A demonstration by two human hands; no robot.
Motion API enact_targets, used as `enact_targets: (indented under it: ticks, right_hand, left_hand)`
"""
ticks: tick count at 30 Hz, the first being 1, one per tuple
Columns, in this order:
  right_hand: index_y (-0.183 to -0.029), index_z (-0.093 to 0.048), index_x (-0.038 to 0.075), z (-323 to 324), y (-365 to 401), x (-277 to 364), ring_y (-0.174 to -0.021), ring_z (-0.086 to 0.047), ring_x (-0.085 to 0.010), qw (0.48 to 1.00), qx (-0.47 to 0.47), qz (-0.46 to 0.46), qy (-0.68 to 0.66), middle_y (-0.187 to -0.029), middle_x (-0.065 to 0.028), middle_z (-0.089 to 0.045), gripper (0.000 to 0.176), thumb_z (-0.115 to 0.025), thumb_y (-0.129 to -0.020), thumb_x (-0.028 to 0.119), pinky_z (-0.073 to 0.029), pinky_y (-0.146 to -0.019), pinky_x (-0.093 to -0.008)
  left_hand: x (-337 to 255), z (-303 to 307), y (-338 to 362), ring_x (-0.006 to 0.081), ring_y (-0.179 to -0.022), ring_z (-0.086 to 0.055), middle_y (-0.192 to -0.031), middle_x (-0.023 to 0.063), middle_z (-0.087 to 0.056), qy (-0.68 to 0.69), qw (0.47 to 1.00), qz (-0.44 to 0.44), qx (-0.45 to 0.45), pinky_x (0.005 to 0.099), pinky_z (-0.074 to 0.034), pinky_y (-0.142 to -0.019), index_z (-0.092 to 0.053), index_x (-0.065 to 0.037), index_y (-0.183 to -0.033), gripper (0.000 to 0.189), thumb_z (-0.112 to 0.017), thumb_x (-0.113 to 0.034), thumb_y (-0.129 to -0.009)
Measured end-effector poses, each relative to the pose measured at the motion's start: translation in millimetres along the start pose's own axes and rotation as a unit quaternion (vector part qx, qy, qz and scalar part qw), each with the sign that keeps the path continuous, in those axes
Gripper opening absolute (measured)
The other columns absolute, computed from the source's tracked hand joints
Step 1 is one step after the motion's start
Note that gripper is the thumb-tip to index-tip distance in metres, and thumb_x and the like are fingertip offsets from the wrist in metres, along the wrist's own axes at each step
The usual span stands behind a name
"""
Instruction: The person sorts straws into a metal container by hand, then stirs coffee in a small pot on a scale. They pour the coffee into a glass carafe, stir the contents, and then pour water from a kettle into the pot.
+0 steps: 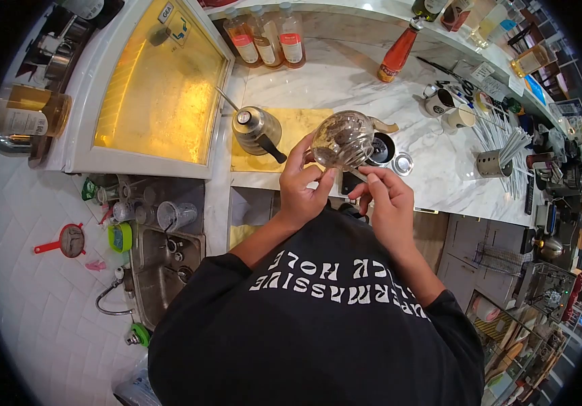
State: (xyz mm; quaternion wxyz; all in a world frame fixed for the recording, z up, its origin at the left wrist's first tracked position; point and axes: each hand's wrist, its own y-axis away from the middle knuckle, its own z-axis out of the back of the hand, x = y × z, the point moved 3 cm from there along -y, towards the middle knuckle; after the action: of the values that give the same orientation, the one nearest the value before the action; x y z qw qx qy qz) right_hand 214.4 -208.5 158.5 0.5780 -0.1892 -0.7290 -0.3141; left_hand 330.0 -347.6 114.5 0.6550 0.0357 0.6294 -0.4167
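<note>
My left hand (pixel 304 184) is closed round the near side of a clear ribbed glass carafe (pixel 342 139), which is tilted above the counter. The carafe's wooden handle (pixel 386 126) points away to the right. Just right of it, my right hand (pixel 387 195) is closed, with thumb and fingers drawn together near the carafe's underside. Whatever those fingers hold is too small to name. Behind the hands lie a round black container (pixel 382 149) and a small silver lid (pixel 403 164). A steel gooseneck kettle (pixel 256 128) with a black handle stands left of the carafe on a yellow cloth (pixel 291 120).
Three labelled bottles (pixel 264 39) and a red sauce bottle (pixel 400 51) stand toward the back. On the right are cups (pixel 440 103) and a metal holder of straws (pixel 494 164). A glass-doored cabinet (pixel 162 81) and a sink (pixel 162 271) are on the left.
</note>
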Motion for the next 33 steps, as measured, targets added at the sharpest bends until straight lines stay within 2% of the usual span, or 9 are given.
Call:
enact_targets:
  ticks: [6, 12, 17, 21, 25, 28, 30, 32, 33]
  right_hand:
    - [-0.119, -0.067, -0.005, 7.1, -11.7, -0.3, -0.060, -0.059, -0.0121, 0.996, 0.004, -0.028, -0.084, -0.085, -0.0136, -0.074, 0.027, -0.053, -0.108, 0.015, -0.049, -0.057, -0.0261]
    - [-0.120, -0.067, -0.005, 19.8, -12.5, -4.7, -0.062, -0.061, -0.0136, 0.997, -0.025, -0.020, -0.075, -0.087, -0.0143, -0.074, 0.028, -0.053, -0.108, 0.016, -0.049, -0.061, -0.0264]
    - [-0.121, -0.067, -0.005, 49.5, -0.1, -7.0, -0.067, -0.061, -0.0139, 0.996, -0.063, 0.010, -0.069, -0.088, -0.0139, -0.074, 0.029, -0.052, -0.108, 0.015, -0.049, -0.066, -0.0281]
    - [-0.123, -0.066, -0.006, 80.5, 1.6, -18.1, -0.070, -0.060, -0.0139, 0.990, -0.132, 0.021, -0.052, -0.089, -0.0134, -0.074, 0.029, -0.052, -0.109, 0.015, -0.049, -0.069, -0.0283]
    - [-0.123, -0.066, -0.006, 93.1, -4.7, -29.0, -0.073, -0.062, -0.0120, 0.982, -0.170, 0.056, 0.061, -0.092, -0.0118, -0.074, 0.028, -0.050, -0.109, 0.012, -0.050, -0.070, -0.0281]
    - [-0.125, -0.067, -0.004, 90.9, -8.4, -34.2, -0.073, -0.064, -0.0155, 0.959, -0.172, 0.096, 0.205, -0.098, -0.0126, -0.075, 0.025, -0.052, -0.109, 0.008, -0.052, -0.072, -0.0279]
    - [-0.125, -0.067, -0.002, 90.2, -9.9, -34.7, -0.074, -0.066, -0.0171, 0.917, -0.136, 0.166, 0.338, -0.101, -0.0126, -0.075, 0.024, -0.055, -0.106, 0.004, -0.054, -0.072, -0.0296]
    - [-0.125, -0.068, 0.001, 88.1, -9.1, -32.4, -0.077, -0.068, -0.0199, 0.847, -0.116, 0.238, 0.461, -0.103, -0.0134, -0.075, 0.026, -0.058, -0.102, -0.002, -0.056, -0.071, -0.0323]
    - [-0.125, -0.068, 0.000, 87.7, -8.5, -29.5, -0.077, -0.068, -0.0198, 0.837, -0.121, 0.257, 0.468, -0.102, -0.0134, -0.075, 0.025, -0.058, -0.102, -0.002, -0.056, -0.072, -0.0321]
  left_hand:
    - [8.5, -3.8, 3.2, 0.0367, -0.124, -0.067, -0.147, 0.0324, -0.051, 0.011, 1.000, 0.017, -0.003, 0.0400, -0.055, -0.098, -0.070, 0.010, -0.086, 0.013, -0.071, 0.000, -0.093]
    - [10.5, -7.1, 0.9, 0.0310, -0.117, -0.068, -0.144, 0.0305, -0.055, 0.024, 0.998, 0.057, -0.013, 0.0354, -0.054, -0.092, -0.071, 0.010, -0.090, 0.015, -0.070, -0.004, -0.095]
    - [26.0, -5.7, 0.7, 0.0277, -0.107, -0.072, -0.137, 0.0284, -0.060, -0.012, 0.997, 0.074, -0.018, 0.0344, -0.057, -0.088, -0.072, 0.009, -0.089, 0.018, -0.073, -0.008, -0.095]
    - [42.7, -6.1, 6.8, 0.0251, -0.108, -0.071, -0.136, 0.0267, -0.061, -0.005, 0.990, 0.133, -0.042, 0.0333, -0.056, -0.087, -0.073, 0.008, -0.092, 0.022, -0.072, -0.012, -0.098]
    - [49.7, -7.8, 8.1, 0.0191, -0.105, -0.069, -0.137, 0.0258, -0.061, 0.038, 0.981, 0.180, -0.054, 0.0293, -0.055, -0.083, -0.072, 0.008, -0.089, 0.027, -0.070, -0.017, -0.100]
    - [62.0, -13.1, 12.6, 0.0118, -0.096, -0.065, -0.140, 0.0245, -0.060, 0.100, 0.974, 0.190, -0.070, 0.0251, -0.053, -0.077, -0.069, 0.008, -0.086, 0.031, -0.070, -0.018, -0.102]
    - [67.6, -13.2, 14.2, 0.0090, -0.091, -0.062, -0.141, 0.0240, -0.059, 0.089, 0.975, 0.193, -0.060, 0.0240, -0.050, -0.073, -0.067, 0.008, -0.083, 0.032, -0.070, -0.018, -0.102]
    - [69.9, -13.1, 15.8, 0.0072, -0.087, -0.060, -0.142, 0.0237, -0.059, 0.085, 0.976, 0.194, -0.058, 0.0232, -0.048, -0.069, -0.065, 0.007, -0.082, 0.033, -0.069, -0.018, -0.103]
    - [68.5, -13.6, 15.3, 0.0068, -0.086, -0.059, -0.142, 0.0237, -0.059, 0.086, 0.975, 0.194, -0.061, 0.0230, -0.047, -0.068, -0.065, 0.007, -0.082, 0.033, -0.069, -0.018, -0.103]
